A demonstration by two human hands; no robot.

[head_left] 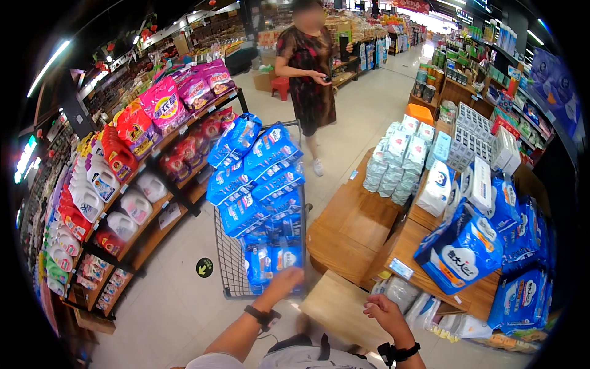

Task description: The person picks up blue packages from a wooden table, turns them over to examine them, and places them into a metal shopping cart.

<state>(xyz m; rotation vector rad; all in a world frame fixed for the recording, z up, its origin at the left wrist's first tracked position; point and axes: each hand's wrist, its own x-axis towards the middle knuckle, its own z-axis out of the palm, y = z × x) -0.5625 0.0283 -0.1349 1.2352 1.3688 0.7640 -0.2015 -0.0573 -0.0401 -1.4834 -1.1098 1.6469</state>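
Observation:
My left hand (284, 285) is over the near right corner of a wire shopping cart (230, 270); its fingers are blurred, so their grip is unclear. Blue plastic packs (258, 169) fill the cart and pile up above its rim. To the right, my right hand (386, 315) hovers over a pale wooden board (335, 301). Its fingers curl loosely, apart from the thumb, with nothing visible between them. Past that hand, a large blue and white pack (461, 252) leans at a tilt on the wooden display shelf (393, 252). Dark bands circle both wrists.
More blue packs (525, 289) stand at the far right. Pale green tissue packs (399, 154) are stacked behind a bare wooden ledge (350, 221). Shelves of detergent bottles (101, 181) and pink bags (163, 104) line the left. Another person (304, 74) stands beyond the cart, near a red stool (280, 88).

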